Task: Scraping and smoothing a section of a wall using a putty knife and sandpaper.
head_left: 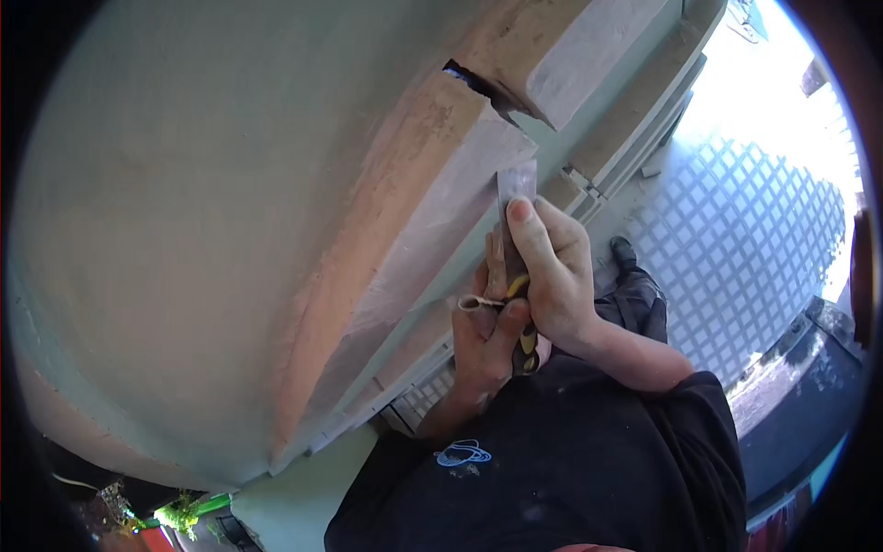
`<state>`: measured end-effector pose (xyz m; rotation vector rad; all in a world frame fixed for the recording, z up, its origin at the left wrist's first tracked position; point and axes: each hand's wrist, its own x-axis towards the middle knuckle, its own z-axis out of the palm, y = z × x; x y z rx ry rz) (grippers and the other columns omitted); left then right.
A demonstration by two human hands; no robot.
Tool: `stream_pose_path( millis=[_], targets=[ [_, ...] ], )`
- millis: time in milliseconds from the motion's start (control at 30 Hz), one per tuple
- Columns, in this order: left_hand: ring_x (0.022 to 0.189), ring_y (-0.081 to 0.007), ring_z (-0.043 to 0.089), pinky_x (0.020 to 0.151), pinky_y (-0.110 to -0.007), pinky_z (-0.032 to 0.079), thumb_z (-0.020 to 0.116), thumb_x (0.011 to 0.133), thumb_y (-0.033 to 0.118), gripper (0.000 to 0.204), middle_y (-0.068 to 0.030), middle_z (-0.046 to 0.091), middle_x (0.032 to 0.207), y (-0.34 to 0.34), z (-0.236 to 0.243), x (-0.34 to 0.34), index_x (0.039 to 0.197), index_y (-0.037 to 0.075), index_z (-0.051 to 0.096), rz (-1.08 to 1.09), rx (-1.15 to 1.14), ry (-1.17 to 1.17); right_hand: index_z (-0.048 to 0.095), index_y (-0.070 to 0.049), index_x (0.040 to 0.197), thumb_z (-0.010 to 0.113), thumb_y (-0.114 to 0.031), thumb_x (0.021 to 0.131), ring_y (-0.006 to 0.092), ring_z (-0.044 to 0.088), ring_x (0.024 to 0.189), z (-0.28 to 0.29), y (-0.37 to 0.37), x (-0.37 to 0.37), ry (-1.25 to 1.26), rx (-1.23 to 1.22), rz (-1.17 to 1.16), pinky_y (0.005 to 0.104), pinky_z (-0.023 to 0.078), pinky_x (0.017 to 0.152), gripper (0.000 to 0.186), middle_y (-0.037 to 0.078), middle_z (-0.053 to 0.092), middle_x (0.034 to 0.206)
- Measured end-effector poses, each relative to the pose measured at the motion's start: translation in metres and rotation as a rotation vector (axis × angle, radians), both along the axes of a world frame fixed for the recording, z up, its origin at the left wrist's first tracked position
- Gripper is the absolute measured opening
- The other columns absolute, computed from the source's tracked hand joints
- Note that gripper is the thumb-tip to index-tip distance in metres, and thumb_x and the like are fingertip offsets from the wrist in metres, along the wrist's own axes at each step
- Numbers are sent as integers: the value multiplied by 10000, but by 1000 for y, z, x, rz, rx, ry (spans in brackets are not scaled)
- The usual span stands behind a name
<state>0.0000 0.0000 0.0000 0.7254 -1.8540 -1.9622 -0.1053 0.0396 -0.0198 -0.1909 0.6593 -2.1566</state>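
A putty knife (518, 180) with a flat metal blade and a black and yellow handle is held upright in front of my chest. My right hand (561, 276) is closed on it, thumb pressed flat along the blade. My left hand (483, 350) is closed around the handle lower down. A curled, tan, tube-like piece (472, 303) sticks out at the left hand's fingers; its kind is unclear. The blade's tip is near the edge of a pale, plastered ledge (441, 207), but I cannot tell if they touch.
A broken, dark gap (483, 87) splits the ledge near its upper end. A large pale green surface (202, 212) fills the left. Lower right of the ledge lie a long rail (644, 110) and a floor with a lattice pattern (736, 239). A dark, dusty object (796, 386) stands at right.
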Motion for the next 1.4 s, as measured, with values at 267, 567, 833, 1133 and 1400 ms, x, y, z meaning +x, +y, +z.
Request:
stream_pose_path(
  millis=[267, 567, 833, 1133, 1400],
  targets=[
    [955, -134, 597, 794, -248, 485, 585, 972, 136, 476, -123, 594, 1120, 8, -19, -20, 1355, -83, 404, 73, -152, 157, 568, -22, 758, 522, -362, 1049, 44, 566, 517, -9, 3, -13, 90, 83, -30, 196, 444, 493, 449, 3, 585, 610],
    [1021, -134, 585, 851, -258, 469, 589, 994, 199, 442, -125, 598, 1126, 15, -6, -3, 1304, -84, 452, 90, -221, 126, 525, -46, 800, 446, -355, 1076, 75, 540, 494, 2, 9, 0, 82, 96, 61, 231, 492, 516, 421, 4, 534, 578],
    [1175, -173, 524, 975, -308, 427, 608, 985, 196, 559, -153, 554, 1255, 12, -6, 9, 1407, -95, 384, 2, -96, 149, 524, -49, 778, 455, -385, 1070, 67, 519, 472, 12, 7, -5, 79, 78, 44, 229, 489, 505, 450, 11, 540, 577],
    [1154, -187, 530, 949, -314, 427, 610, 984, 256, 553, -154, 537, 1245, 9, 3, -2, 1375, -90, 428, -4, -206, 65, 529, -54, 743, 427, -433, 1069, 86, 507, 439, 16, 6, -10, 88, 104, 42, 243, 487, 497, 510, 28, 538, 556],
    [1157, -181, 550, 947, -296, 452, 628, 979, 223, 596, -175, 559, 1250, 3, 0, -13, 1393, -120, 371, -20, -12, 182, 583, -23, 726, 500, -410, 1050, 63, 555, 466, 18, 2, -25, 108, 52, -65, 210, 433, 448, 512, 5, 548, 534]
  ],
)
